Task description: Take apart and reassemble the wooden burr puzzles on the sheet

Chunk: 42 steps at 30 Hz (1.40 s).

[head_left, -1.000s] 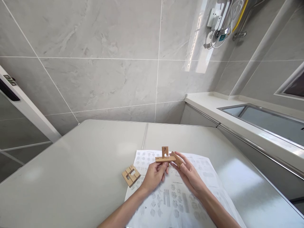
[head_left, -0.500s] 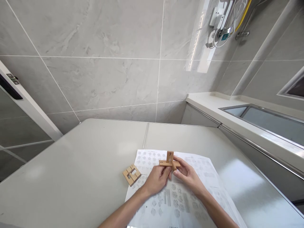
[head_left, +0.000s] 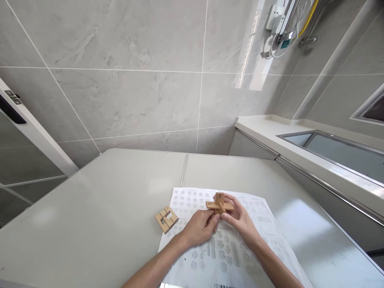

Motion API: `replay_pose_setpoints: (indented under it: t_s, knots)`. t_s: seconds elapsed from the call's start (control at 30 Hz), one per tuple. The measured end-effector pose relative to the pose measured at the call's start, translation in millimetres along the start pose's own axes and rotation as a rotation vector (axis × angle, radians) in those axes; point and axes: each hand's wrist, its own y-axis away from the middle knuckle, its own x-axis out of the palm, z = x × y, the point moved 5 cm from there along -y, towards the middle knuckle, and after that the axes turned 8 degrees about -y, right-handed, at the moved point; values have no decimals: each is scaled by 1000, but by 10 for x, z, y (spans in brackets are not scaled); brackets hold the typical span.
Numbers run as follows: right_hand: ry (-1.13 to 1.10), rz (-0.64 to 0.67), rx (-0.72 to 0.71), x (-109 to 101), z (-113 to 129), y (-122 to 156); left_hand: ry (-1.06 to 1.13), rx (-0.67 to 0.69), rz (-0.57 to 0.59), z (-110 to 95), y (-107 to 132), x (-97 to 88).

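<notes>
Both hands hold a small wooden puzzle cross made of interlocked notched bars, just above a printed instruction sheet. My left hand pinches its lower left side with thumb and fingertips. My right hand wraps round its right side, fingers curled. One upright bar carries a dark mark. A second group of wooden puzzle pieces, laid flat in a square grid, rests on the table to the left of the sheet's edge.
The pale grey table has a seam down its middle and butts against a tiled wall. A white counter with a steel sink runs along the right. A door frame stands at the left.
The wooden cross has shifted right and lower, closer to the sheet. My right hand has gone from fingers stretched beside it to curled round it, and another bar now sits across the piece.
</notes>
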Motion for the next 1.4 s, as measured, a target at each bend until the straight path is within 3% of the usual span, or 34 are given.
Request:
replay_pose_setpoints:
  t_s: [0.2,0.37,0.53,0.73,1.4]
  knots:
    - [39,-71,2,-101,7,-29,29,-13,-15,7,3,9]
    - [147,-342,-37,-417,67,-101,12,-43,-25,44,10,36]
    - [413,-655,-14,-782,130,-115,-20,-38,-25,76,19,56]
    - [563,-845,55,-1074,196,-62,-37,-30,-19,112,23,78]
    - [771,-890,93,-1304,239,-79,-55,-3,-32,111,26,91]
